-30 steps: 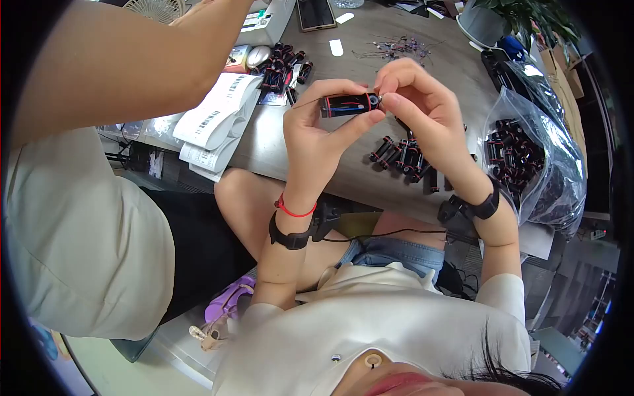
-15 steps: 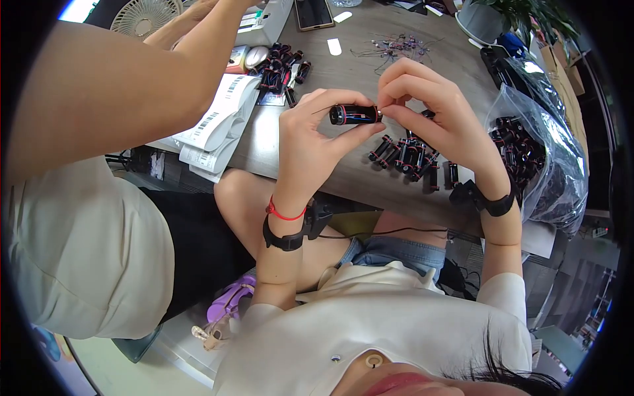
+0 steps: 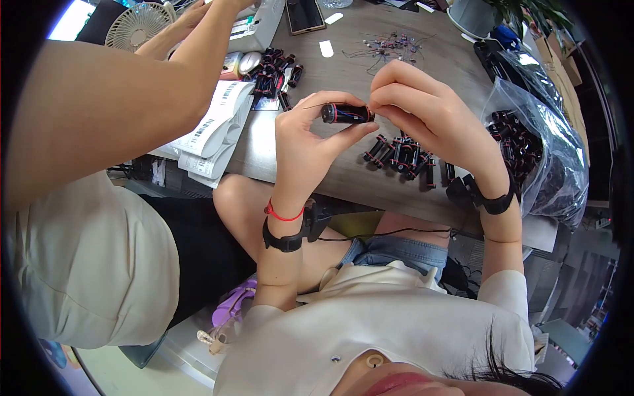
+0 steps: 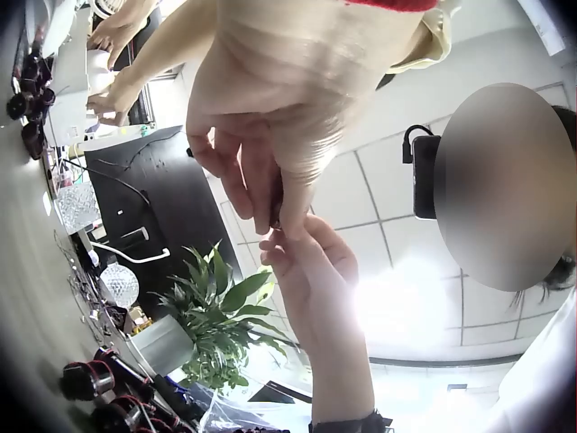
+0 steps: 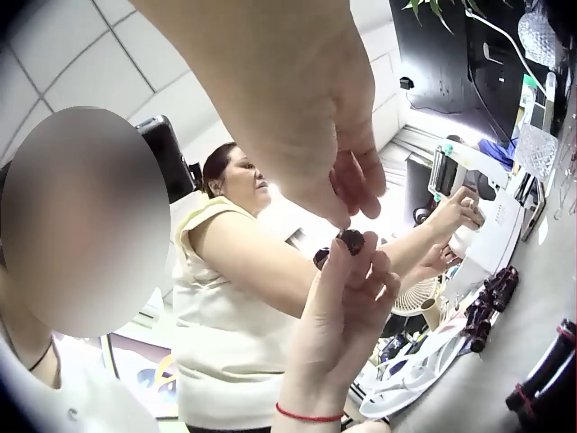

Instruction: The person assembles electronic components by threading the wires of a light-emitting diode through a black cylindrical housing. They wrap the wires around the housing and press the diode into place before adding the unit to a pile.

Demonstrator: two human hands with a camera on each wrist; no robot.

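Black cylinder with reddish bands is held up off the table in my head view, lying sideways between the two hands, with thin red and blue wires showing along its side. I see the left hand gripping it, thumb on the near side and a finger along the far side. The right hand has its fingers curled and drawn together, pinching at the cylinder's right end; my wrist views show the fingertips meeting there, but I cannot tell what small part lies between them. Nearer me on the table, by the right hand, I have a pile of similar cylinders, and to the right of that a clear plastic bag holding many more. Beyond the hands I make out a loose tangle of thin wires, a small white piece left of it and a phone farther off. To my left, another cluster of black cylinders lies next to white packets printed with barcodes. Another person's arm extends across that side, near a fan.
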